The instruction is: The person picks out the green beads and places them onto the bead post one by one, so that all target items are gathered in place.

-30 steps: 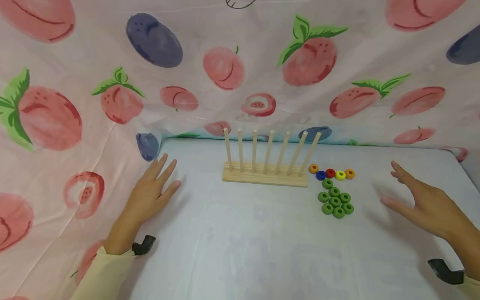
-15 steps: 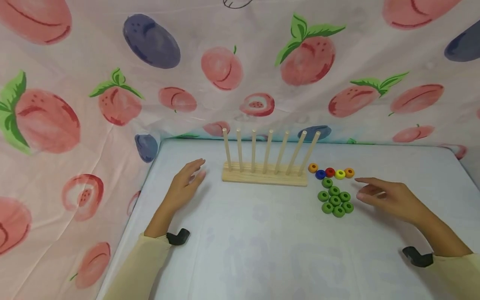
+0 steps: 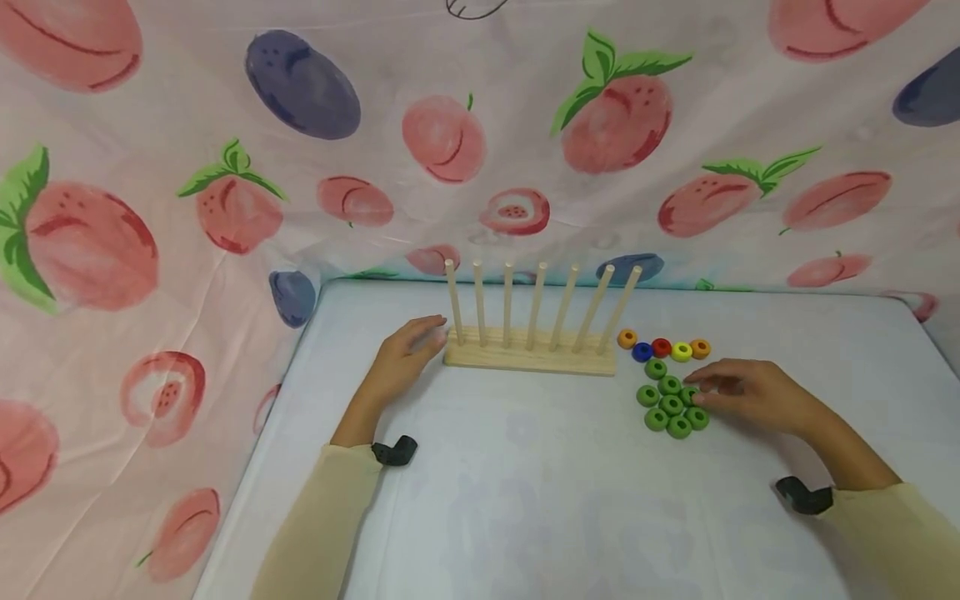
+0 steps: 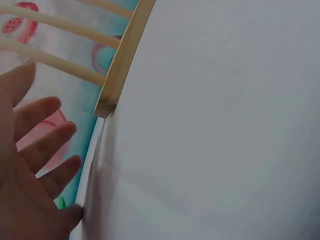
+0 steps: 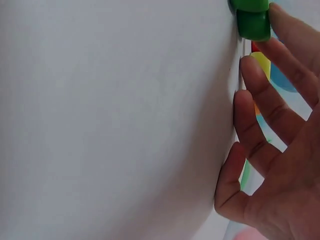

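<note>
My left hand [image 3: 406, 354] is at the left end of a wooden peg rack [image 3: 528, 358]. Its fingers are spread and loosely bent with nothing in them; in the left wrist view they stand close to the end peg [image 4: 65, 65]. My right hand [image 3: 757, 393] is at the right side of a cluster of green beads [image 3: 671, 405]. Thumb and index fingertip lie at two sides of one green bead [image 5: 253, 25] and pinch it, while the other fingers curve loosely. That bead is partly covered by the thumb in the head view.
Several upright pegs [image 3: 536, 304] on the rack bear no beads. Behind the green cluster lie a blue bead [image 3: 642, 352], a red bead [image 3: 661, 347], a yellow bead [image 3: 681, 352] and two orange beads [image 3: 627, 338]. A fruit-patterned cloth [image 3: 442, 50] hangs behind the white table [image 3: 510, 483].
My left hand has moved right, up to the rack's left end. From the right side, my right hand has come left to the green beads, its fingers drawing together at one.
</note>
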`<state>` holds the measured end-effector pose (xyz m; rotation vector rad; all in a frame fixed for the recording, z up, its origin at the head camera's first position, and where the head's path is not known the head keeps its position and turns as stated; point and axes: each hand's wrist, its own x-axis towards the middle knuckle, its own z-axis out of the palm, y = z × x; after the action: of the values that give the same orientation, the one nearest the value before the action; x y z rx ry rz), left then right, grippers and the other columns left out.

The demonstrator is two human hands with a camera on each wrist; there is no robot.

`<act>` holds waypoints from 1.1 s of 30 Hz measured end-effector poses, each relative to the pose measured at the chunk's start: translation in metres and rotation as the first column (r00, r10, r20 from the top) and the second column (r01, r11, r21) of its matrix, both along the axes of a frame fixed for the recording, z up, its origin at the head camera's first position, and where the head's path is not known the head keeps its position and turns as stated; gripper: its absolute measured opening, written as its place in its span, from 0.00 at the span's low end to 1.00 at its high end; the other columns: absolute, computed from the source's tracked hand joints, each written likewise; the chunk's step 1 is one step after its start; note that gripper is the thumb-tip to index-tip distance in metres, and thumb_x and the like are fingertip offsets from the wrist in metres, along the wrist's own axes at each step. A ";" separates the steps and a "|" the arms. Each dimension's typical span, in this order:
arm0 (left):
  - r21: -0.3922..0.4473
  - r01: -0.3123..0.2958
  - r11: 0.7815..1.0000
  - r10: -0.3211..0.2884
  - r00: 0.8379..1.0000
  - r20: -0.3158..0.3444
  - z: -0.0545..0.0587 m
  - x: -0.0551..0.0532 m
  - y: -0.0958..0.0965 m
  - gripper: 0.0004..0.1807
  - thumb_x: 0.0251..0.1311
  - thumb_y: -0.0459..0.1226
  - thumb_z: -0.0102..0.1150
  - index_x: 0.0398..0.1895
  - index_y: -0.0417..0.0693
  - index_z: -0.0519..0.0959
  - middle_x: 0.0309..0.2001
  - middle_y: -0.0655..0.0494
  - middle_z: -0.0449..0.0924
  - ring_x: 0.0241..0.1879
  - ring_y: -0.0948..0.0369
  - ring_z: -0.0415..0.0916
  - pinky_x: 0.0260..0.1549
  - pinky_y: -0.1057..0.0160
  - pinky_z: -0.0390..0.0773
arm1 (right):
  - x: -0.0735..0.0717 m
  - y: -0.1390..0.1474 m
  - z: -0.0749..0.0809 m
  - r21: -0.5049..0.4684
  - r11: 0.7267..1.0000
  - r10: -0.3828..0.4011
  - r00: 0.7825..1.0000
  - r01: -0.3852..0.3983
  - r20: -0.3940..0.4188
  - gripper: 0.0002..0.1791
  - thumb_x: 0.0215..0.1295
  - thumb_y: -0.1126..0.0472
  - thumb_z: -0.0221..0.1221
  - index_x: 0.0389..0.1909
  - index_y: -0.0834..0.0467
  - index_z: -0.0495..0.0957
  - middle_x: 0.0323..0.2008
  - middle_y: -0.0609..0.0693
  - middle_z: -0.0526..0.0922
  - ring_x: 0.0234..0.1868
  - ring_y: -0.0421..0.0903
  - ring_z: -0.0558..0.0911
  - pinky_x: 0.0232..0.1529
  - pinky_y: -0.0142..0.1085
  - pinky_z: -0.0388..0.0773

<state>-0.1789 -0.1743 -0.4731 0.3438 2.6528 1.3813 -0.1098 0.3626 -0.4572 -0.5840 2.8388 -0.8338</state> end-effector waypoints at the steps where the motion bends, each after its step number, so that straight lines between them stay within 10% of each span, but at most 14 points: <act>1: -0.018 0.013 1.000 -0.013 1.000 -0.003 -0.002 -0.002 -0.001 0.27 0.72 0.55 0.56 0.70 0.59 0.75 0.74 0.57 0.69 0.78 0.53 0.58 0.78 0.39 0.47 | -0.001 0.000 0.000 -0.005 1.000 0.001 1.000 -0.001 0.000 0.12 0.64 0.55 0.71 0.48 0.46 0.87 0.35 0.35 0.83 0.37 0.31 0.78 0.39 0.29 0.79; 8: -0.197 0.106 0.975 -0.109 0.994 -0.006 -0.016 -0.010 -0.005 0.30 0.68 0.56 0.61 0.71 0.62 0.74 0.80 0.56 0.59 0.83 0.50 0.44 0.73 0.33 0.19 | -0.003 0.001 0.000 0.056 0.998 -0.032 0.999 0.030 0.030 0.13 0.69 0.54 0.66 0.52 0.49 0.86 0.35 0.38 0.83 0.37 0.31 0.77 0.39 0.30 0.79; 27: -0.316 0.112 0.942 -0.129 0.991 -0.033 -0.017 -0.006 -0.009 0.32 0.68 0.57 0.60 0.74 0.65 0.70 0.81 0.57 0.55 0.83 0.51 0.43 0.72 0.31 0.22 | -0.010 -0.008 0.012 0.068 0.989 -0.132 0.990 0.129 0.044 0.19 0.66 0.49 0.68 0.53 0.54 0.84 0.37 0.45 0.82 0.39 0.34 0.76 0.37 0.29 0.77; 33: -0.309 0.121 0.943 -0.139 0.990 -0.035 -0.018 -0.006 -0.007 0.32 0.69 0.58 0.59 0.74 0.65 0.70 0.81 0.58 0.55 0.83 0.52 0.42 0.72 0.32 0.22 | -0.010 -0.023 0.032 0.000 0.991 -0.134 0.989 0.134 -0.063 0.16 0.65 0.51 0.70 0.50 0.52 0.84 0.37 0.46 0.84 0.38 0.32 0.74 0.32 0.29 0.74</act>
<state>-0.1848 -0.1817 -0.4909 0.5155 2.7741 0.9151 -0.1199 0.3395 -0.4255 -0.4306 2.9640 -0.8448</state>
